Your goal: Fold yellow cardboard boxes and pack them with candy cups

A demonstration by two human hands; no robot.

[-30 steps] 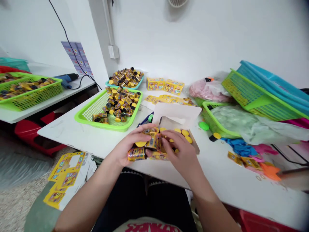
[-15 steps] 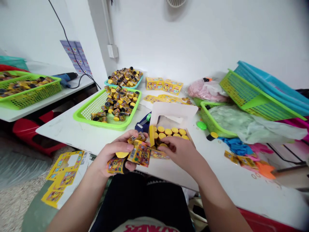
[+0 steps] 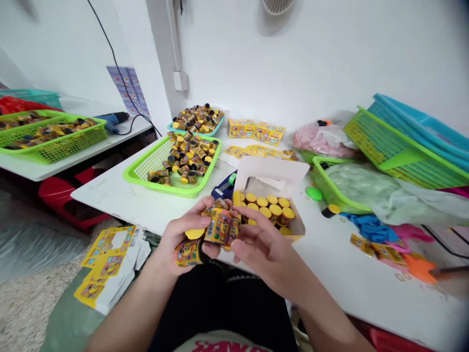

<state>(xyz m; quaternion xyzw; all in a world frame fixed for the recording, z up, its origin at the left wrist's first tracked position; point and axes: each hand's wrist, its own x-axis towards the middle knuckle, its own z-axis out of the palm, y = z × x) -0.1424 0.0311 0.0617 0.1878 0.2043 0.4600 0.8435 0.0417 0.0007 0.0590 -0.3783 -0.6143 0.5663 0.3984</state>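
My left hand is closed around several small tubs with yellow printed labels; one shows its yellow lid, another its black base. My right hand meets the right side of this bunch, thumb and fingers curved about the outermost tub. Just behind my hands stands a carton with its white lid flap raised. Rows of upright yellow-lidded tubs fill it. My fingers hide part of its front left.
A green basket of loose tubs lies left, a blue basket behind it. A tape dispenser sits beside the carton. Two printed boxes stand at the wall. Flat cartons lie low left; a bagged basket is right.
My right hand has moved left from over the open carton to the bunch of tubs in my left hand. The view has shifted slightly, so the scene sits further right.
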